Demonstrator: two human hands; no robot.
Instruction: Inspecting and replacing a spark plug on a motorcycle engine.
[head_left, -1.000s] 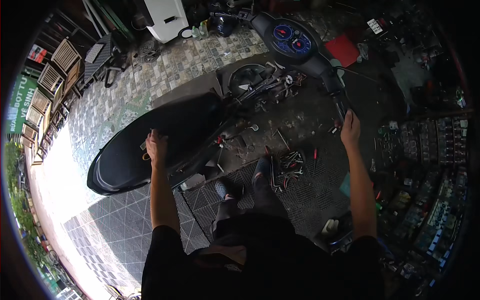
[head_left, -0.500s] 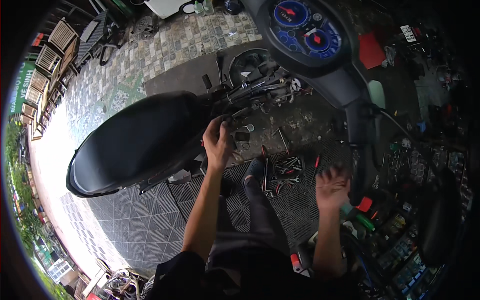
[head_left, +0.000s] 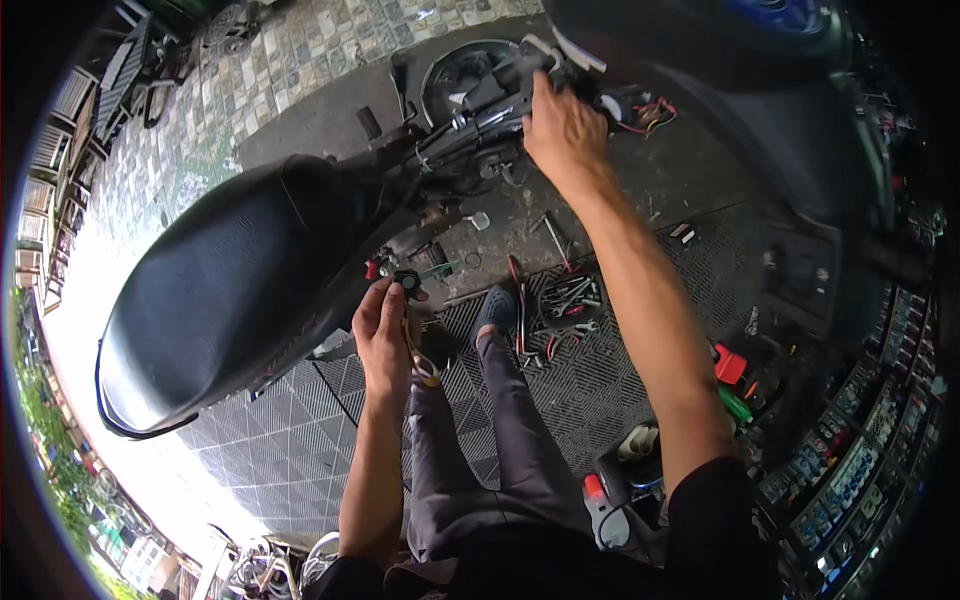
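Between the thumb and fingers of my left hand (head_left: 383, 325) is a small black rounded part (head_left: 407, 282); its kind is unclear. A pale cord (head_left: 420, 360) hangs below that hand. The black motorbike seat (head_left: 220, 280) lies just left of it. Farther ahead, my right hand (head_left: 568, 130) is on the front of the bare motorbike frame (head_left: 470, 135), one finger stretched forward. Its other fingers curl down over the frame and are partly hidden. Coloured wires (head_left: 655, 115) stick out to the right of this hand. The dark front body panel (head_left: 740, 100) fills the upper right.
On the patterned mat, a tray of wrenches (head_left: 570, 297) sits beside my foot (head_left: 497, 308), with red-handled pliers (head_left: 520, 310) close by. A T-handle tool (head_left: 553, 240) lies beyond. Shelves of small packages (head_left: 840, 480) stand at the right, near a red object (head_left: 729, 363).
My right hand has gone from beside the handlebar on the right, open, to the front of the frame. My left hand has drawn back toward me, and the black part now shows. The view has shifted.
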